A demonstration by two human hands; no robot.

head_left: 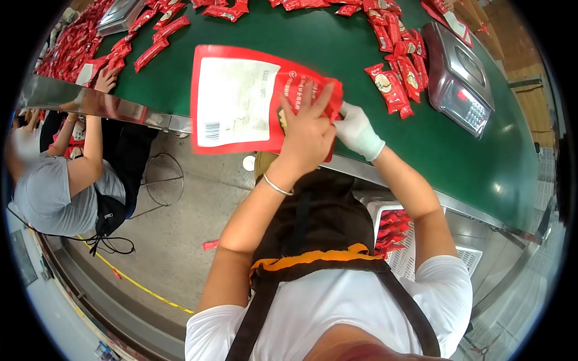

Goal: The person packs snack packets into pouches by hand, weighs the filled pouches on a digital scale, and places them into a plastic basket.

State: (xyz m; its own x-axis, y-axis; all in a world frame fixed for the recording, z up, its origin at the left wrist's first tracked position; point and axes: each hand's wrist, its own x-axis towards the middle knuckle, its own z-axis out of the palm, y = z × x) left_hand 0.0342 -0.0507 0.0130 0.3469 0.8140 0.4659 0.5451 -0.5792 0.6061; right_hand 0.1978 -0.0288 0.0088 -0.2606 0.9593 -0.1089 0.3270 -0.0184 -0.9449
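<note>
A large red pouch [235, 99] with a white printed label and a barcode is held over the near edge of the green table. My bare left hand [307, 129], with a bangle at the wrist, lies across the pouch's right part, fingers spread over its face and holding it. In a white glove, my right hand [359, 130] grips the pouch's narrow right end. Its fingertips are partly hidden behind the pouch. Small red packets [391, 90] lie on the table beyond my right hand.
A digital scale [460, 78] stands at the right on the green table [481, 174]. More red packets [72, 51] are heaped at far left, near another scale [120, 15]. A co-worker [69, 186] works at left. A white crate [406, 265] holding red packets sits below the table.
</note>
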